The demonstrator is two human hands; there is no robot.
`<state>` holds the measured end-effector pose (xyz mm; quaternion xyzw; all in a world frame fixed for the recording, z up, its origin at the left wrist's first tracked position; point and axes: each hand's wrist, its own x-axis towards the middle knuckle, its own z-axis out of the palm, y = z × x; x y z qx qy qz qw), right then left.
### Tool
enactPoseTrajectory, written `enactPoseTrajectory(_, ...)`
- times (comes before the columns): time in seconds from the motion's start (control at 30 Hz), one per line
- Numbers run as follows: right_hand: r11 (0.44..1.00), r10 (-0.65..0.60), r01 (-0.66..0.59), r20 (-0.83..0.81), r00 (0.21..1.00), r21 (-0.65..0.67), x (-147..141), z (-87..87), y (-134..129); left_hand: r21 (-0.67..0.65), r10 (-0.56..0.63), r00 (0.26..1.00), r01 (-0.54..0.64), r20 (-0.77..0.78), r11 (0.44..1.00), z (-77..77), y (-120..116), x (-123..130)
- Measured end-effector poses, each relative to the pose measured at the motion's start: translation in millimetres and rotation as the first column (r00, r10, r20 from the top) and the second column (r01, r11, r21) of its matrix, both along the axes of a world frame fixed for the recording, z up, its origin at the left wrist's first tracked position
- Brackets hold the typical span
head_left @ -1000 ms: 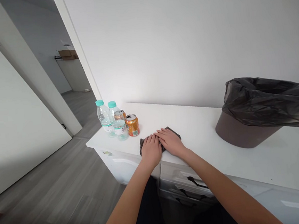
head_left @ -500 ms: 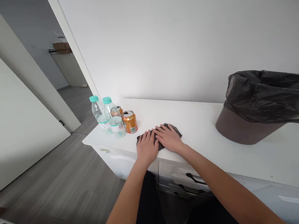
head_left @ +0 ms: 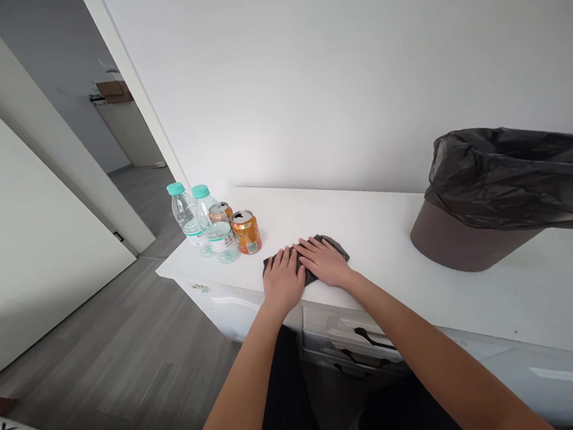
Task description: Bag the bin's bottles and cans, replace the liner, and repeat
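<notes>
A dark, thin plastic bag (head_left: 308, 277), folded flat, lies near the front edge of the white cabinet top (head_left: 367, 214). Flat on its left part rests my left hand (head_left: 283, 281), fingers stretched out. My right hand (head_left: 323, 262) presses on the right part with its fingers spread, and the fingertips of both hands nearly meet. Much of the bag is hidden beneath them. Left of my hands stand an orange drink can (head_left: 246, 233) and a second can (head_left: 226, 209) partly behind a bottle. Two clear plastic bottles (head_left: 219, 231) with turquoise caps stand beside the cans.
On the right stands a brown trash bin (head_left: 462, 240) lined with a black bag (head_left: 494, 183). Drawers with black handles (head_left: 372, 340) are below the top's front edge. A white wall (head_left: 330, 84) rises behind; a doorway opens at the left.
The view has shifted slightly. Both hands stay flat on the plastic bag, which looks a little flatter; the bottles, cans and bin stand as before.
</notes>
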<state>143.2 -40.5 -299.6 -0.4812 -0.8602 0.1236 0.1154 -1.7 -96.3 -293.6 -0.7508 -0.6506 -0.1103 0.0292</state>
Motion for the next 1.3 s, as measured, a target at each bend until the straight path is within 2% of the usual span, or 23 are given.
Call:
enactPoseTrajectory(0.37,1.0,0.019,-0.02,0.02,1.0,0.022,-0.3,4.5,-2.8,-0.06,0.002,1.0,-0.001,0.013,0.998,2.7,1.6,-2.8)
enactPoseTrajectory(0.67,1.0,0.022,-0.022,0.008,1.0,0.002,-0.3,4.3,-1.7,-0.012,-0.027,1.0,0.027,-0.001,1.0,1.6,-1.9,-5.9)
enactPoseTrajectory(0.9,0.999,-0.021,0.02,0.022,1.0,0.039,7.0,3.3,1.4,0.012,-0.034,0.999,0.034,0.013,0.999,0.4,-2.8,-8.2)
enactPoseTrajectory(1.07,0.998,-0.061,0.061,0.033,0.998,0.01,14.8,3.0,5.2,-0.017,-0.026,1.0,0.026,0.016,1.0,1.1,-3.0,-8.5)
enactPoseTrajectory(1.3,0.99,-0.138,0.138,0.022,0.99,-0.003,32.0,-7.1,19.1,-0.007,-0.014,1.0,0.014,0.024,1.0,-0.9,-2.1,-8.2)
